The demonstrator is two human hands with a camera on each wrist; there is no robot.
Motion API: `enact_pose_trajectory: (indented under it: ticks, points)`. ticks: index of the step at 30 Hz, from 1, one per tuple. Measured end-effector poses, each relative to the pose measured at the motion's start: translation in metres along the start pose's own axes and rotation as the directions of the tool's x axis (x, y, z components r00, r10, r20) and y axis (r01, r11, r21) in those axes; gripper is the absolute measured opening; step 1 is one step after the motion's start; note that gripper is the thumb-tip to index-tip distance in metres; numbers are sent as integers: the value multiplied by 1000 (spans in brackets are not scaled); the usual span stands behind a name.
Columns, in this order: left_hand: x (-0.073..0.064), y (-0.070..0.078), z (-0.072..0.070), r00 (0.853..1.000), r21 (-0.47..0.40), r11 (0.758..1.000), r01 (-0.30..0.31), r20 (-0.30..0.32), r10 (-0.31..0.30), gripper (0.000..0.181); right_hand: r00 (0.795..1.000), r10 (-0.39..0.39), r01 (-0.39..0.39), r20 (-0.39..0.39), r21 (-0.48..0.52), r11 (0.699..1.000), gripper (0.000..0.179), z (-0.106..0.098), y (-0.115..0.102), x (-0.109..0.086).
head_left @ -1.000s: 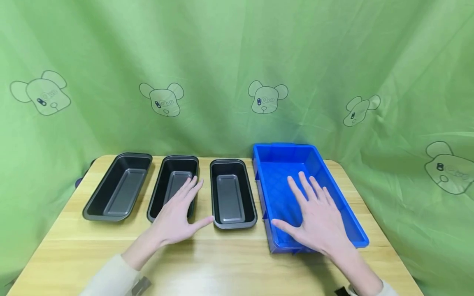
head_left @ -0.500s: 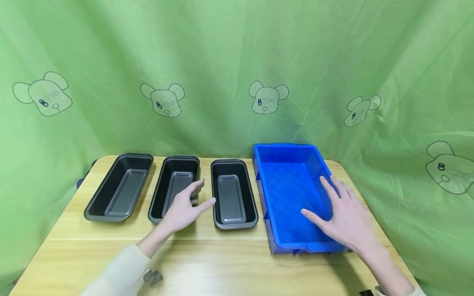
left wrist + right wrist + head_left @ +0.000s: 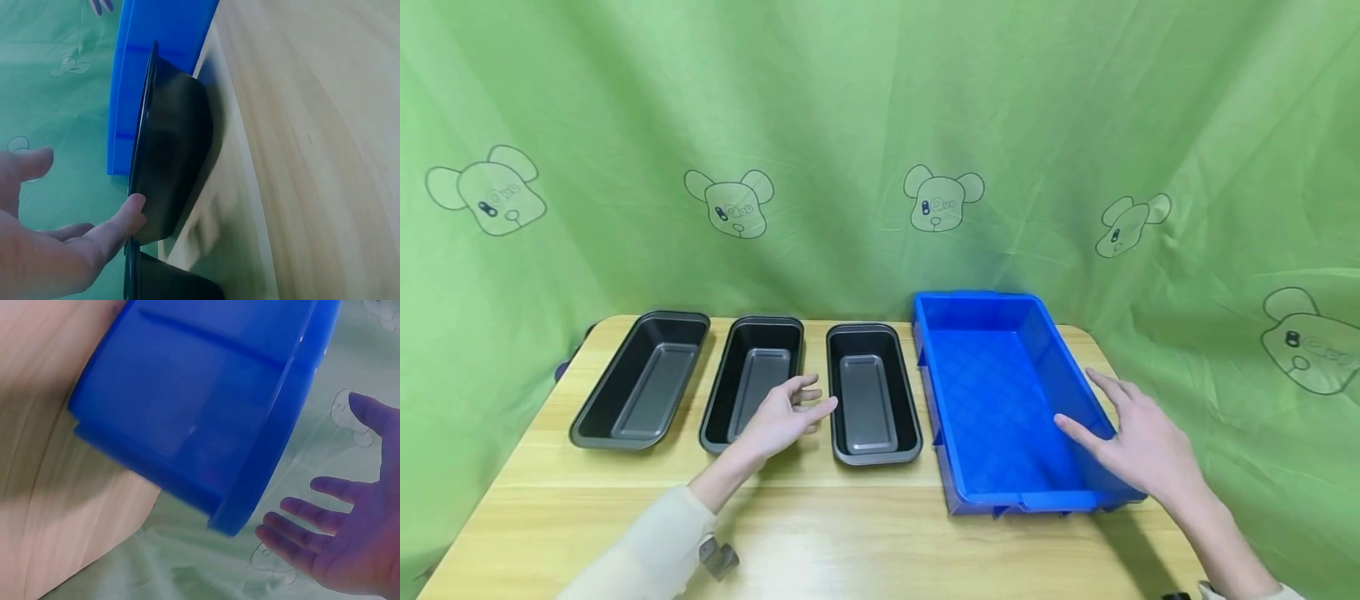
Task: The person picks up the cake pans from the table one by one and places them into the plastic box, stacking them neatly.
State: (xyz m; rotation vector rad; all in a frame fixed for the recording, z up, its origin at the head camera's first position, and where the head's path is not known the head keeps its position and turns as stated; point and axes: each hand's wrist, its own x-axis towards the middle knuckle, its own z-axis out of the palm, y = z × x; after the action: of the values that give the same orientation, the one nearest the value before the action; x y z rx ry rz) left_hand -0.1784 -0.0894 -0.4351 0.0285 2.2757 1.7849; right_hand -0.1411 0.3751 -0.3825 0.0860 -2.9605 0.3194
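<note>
Three dark loaf pans stand in a row: a left pan (image 3: 658, 387), a middle pan (image 3: 763, 375) and a right pan (image 3: 868, 400). My left hand (image 3: 778, 423) is between the middle and right ones, fingers loosely bent and holding nothing. In the left wrist view its fingertips lie close to the rim of a loaf pan (image 3: 172, 137); whether they touch it I cannot tell. A blue plastic bin (image 3: 992, 400) stands right of the pans. Over its right edge is my right hand (image 3: 1150, 450), thumb and fingers spread. The right wrist view has that hand (image 3: 356, 544) apart from the bin wall.
Everything stands on a light wooden table (image 3: 850, 542). A green curtain (image 3: 850, 108) with bear-head prints hangs behind and along both sides. The bin stands near the table's right edge, the left pan near its left edge.
My right hand has moved right, from over the bin's middle to its right edge. The left hand has turned sideways, its fingers bending more, and shifted slightly right. Pans and bin keep their places.
</note>
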Motion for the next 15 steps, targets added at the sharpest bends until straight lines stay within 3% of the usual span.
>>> enact_pose_trajectory:
  ticks: [7, 15]
  points:
    - [2, -5, 7, 999, -56, 998, 32, 23, -31, 71, 998, 21, -27, 52, 108, 994, 87, -1, 21, 4]
    - [0, -4, 19, 994, -113, 988, 102, 50, -97, 75, 984, 77, -122, 162, 293, 948, 77, -4, 39, 12]
